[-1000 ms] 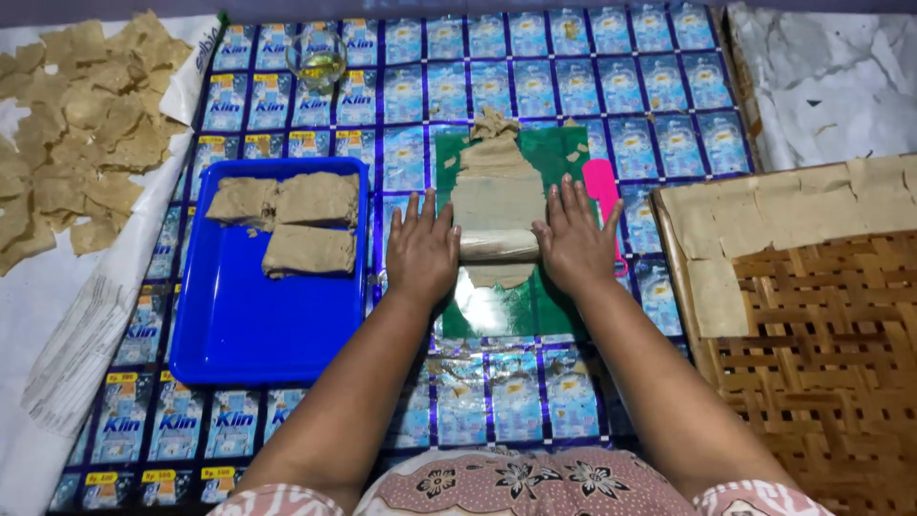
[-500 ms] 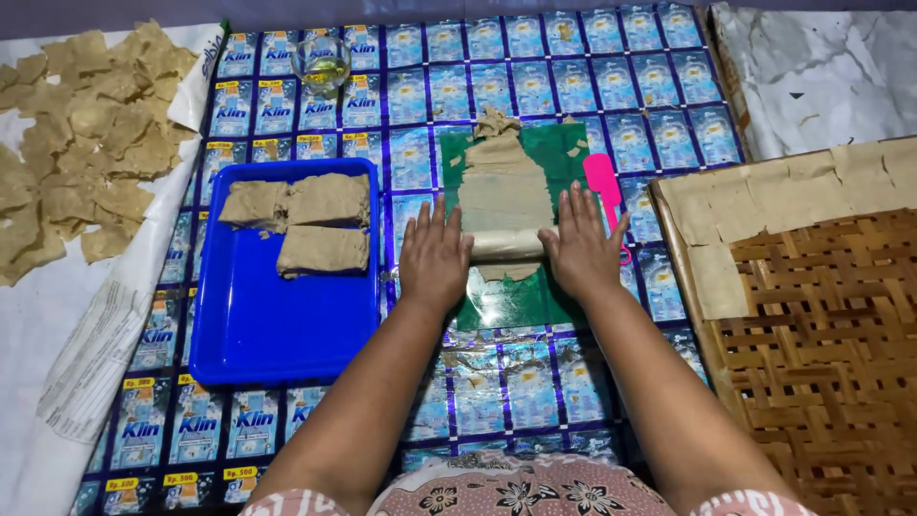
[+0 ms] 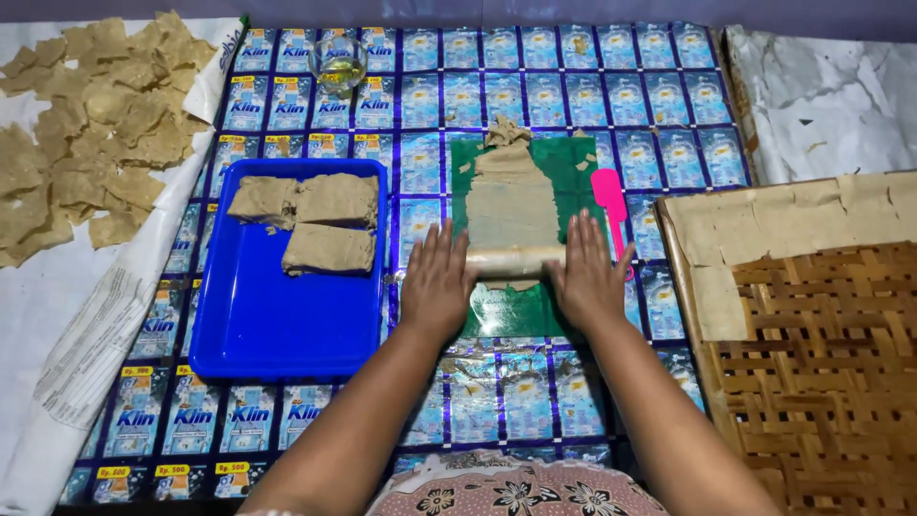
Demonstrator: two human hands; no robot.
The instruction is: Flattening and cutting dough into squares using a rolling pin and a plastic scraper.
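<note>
A pale rolling pin (image 3: 513,260) lies across a strip of flattened brown dough (image 3: 511,196) on a green sheet (image 3: 564,162). My left hand (image 3: 437,280) presses flat on the pin's left end, fingers spread. My right hand (image 3: 587,275) presses flat on its right end. Both palms face down. The dough stretches away from the pin toward the far side, with ragged bits at its far end. A pink spatula (image 3: 609,196) lies just right of the dough, by my right fingertips.
A blue tray (image 3: 277,315) at left holds three dough slabs (image 3: 315,218). Many thin dough pieces (image 3: 91,124) dry on white paper at far left. A small glass of oil (image 3: 338,65) stands at the back. A woven bamboo tray (image 3: 821,373) with dough sheets sits right.
Both hands and the rolling pin have come slightly nearer to me along the dough, leaving more flattened dough showing beyond the pin.
</note>
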